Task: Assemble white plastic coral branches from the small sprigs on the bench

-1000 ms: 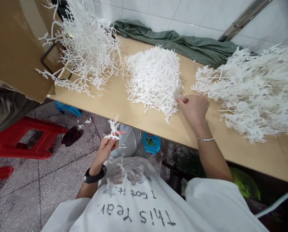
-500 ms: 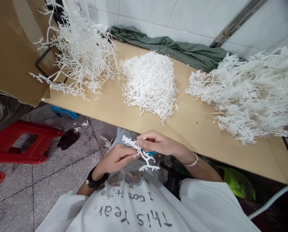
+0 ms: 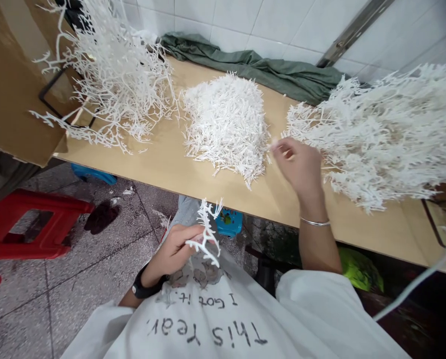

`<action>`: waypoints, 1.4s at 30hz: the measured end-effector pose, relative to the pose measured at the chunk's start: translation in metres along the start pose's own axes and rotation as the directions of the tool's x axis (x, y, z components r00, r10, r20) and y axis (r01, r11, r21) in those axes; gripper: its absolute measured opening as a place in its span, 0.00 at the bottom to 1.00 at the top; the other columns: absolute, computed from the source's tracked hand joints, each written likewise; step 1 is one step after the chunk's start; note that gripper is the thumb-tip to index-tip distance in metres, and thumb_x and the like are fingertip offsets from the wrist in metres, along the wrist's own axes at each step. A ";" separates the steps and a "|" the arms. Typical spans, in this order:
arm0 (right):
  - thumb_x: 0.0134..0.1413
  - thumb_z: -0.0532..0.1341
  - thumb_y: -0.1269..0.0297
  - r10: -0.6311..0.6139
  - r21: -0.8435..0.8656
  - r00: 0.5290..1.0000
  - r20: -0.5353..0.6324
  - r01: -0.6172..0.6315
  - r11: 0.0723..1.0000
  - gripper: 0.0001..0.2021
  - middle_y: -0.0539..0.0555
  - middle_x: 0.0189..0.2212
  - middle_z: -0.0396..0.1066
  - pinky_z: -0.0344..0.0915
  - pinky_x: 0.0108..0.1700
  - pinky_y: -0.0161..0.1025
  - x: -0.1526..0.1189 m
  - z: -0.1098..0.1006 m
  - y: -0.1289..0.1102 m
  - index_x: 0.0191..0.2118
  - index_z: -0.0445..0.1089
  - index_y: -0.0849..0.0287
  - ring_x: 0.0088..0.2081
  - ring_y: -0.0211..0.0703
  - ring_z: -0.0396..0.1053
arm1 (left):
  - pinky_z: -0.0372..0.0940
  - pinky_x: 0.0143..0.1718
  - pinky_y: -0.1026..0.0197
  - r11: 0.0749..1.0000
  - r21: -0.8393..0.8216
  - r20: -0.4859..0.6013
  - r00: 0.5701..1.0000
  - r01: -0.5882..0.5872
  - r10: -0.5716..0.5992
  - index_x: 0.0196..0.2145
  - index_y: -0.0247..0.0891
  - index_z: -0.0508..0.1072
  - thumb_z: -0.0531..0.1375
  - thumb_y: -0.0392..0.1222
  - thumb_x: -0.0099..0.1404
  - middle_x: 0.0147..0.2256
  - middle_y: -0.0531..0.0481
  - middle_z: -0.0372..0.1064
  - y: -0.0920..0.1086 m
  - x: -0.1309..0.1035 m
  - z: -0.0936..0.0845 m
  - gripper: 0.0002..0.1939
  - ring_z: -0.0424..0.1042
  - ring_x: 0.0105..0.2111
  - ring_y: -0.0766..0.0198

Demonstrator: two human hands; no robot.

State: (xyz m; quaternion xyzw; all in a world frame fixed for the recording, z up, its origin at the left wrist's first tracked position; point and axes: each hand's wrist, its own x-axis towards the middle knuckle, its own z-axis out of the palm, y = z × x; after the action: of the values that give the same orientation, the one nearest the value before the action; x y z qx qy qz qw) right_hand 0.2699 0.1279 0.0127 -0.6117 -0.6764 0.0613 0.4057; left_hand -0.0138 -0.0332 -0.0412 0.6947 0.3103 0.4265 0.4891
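Observation:
My left hand (image 3: pixel 178 248) is closed around a white branched plastic twig (image 3: pixel 207 234), held above my lap with its forked ends sticking up and down. My right hand (image 3: pixel 300 162) is over the table, just right of the middle pile of small white sprigs (image 3: pixel 226 124). Its thumb and fingers are pinched together and slightly blurred; whatever lies between the fingertips is too small to make out. Close behind that hand begins a large heap of white branched pieces (image 3: pixel 387 134).
Tangled white branches (image 3: pixel 114 85) stand at the table's left, beside a cardboard box (image 3: pixel 13 99). Green cloth (image 3: pixel 253 65) lies along the tiled wall. Below are a red stool (image 3: pixel 39 199), a blue stool (image 3: pixel 228 223) and the table's front edge (image 3: pixel 151 185).
My right hand has left the twig and moved up and right, over the table beside the middle pile. My left hand keeps the twig, which is now turned more upright.

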 end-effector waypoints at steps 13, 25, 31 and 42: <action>0.52 0.37 0.31 -0.312 0.425 0.307 0.899 -0.441 0.790 0.38 0.52 0.21 0.65 0.57 0.26 0.36 -0.082 0.023 -0.081 0.24 0.66 0.61 0.22 0.36 0.60 | 0.50 0.24 0.67 0.936 0.351 0.229 0.972 -0.029 -0.056 0.36 0.35 0.72 0.47 0.41 0.71 0.19 0.56 0.58 0.010 0.024 0.002 0.15 0.57 0.19 0.70; 0.56 0.50 0.41 -0.146 0.465 0.446 0.883 -0.872 0.153 0.25 0.51 0.26 0.68 0.66 0.32 0.34 -0.103 0.044 -0.084 0.33 0.68 0.61 0.27 0.36 0.66 | 0.47 0.23 0.67 0.859 0.470 0.116 0.951 0.201 -0.286 0.34 0.36 0.71 0.47 0.43 0.71 0.16 0.59 0.52 0.011 0.017 -0.006 0.16 0.52 0.16 0.71; 0.59 0.45 0.52 -0.181 0.388 0.390 0.903 -0.920 -0.049 0.21 0.54 0.31 0.70 0.64 0.27 0.35 -0.108 0.057 -0.081 0.41 0.67 0.62 0.24 0.36 0.63 | 0.49 0.23 0.69 0.936 0.259 0.117 0.955 0.237 -0.274 0.33 0.36 0.71 0.47 0.43 0.71 0.18 0.58 0.52 0.015 0.017 -0.001 0.16 0.53 0.18 0.72; 0.54 0.50 0.41 -0.187 0.574 0.579 0.794 -0.814 -0.083 0.25 0.52 0.23 0.62 0.53 0.23 0.34 -0.125 0.079 -0.103 0.23 0.66 0.60 0.22 0.35 0.55 | 0.47 0.23 0.67 0.987 0.117 0.194 0.972 0.108 -0.129 0.28 0.36 0.67 0.47 0.42 0.71 0.18 0.58 0.49 0.013 0.017 0.004 0.17 0.50 0.18 0.71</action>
State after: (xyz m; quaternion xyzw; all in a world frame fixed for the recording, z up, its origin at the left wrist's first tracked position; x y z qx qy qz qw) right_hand 0.1303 0.0260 -0.0392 -0.2354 -0.3233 0.8326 0.3832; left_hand -0.0022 -0.0247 -0.0245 0.7393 0.3222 0.3071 0.5052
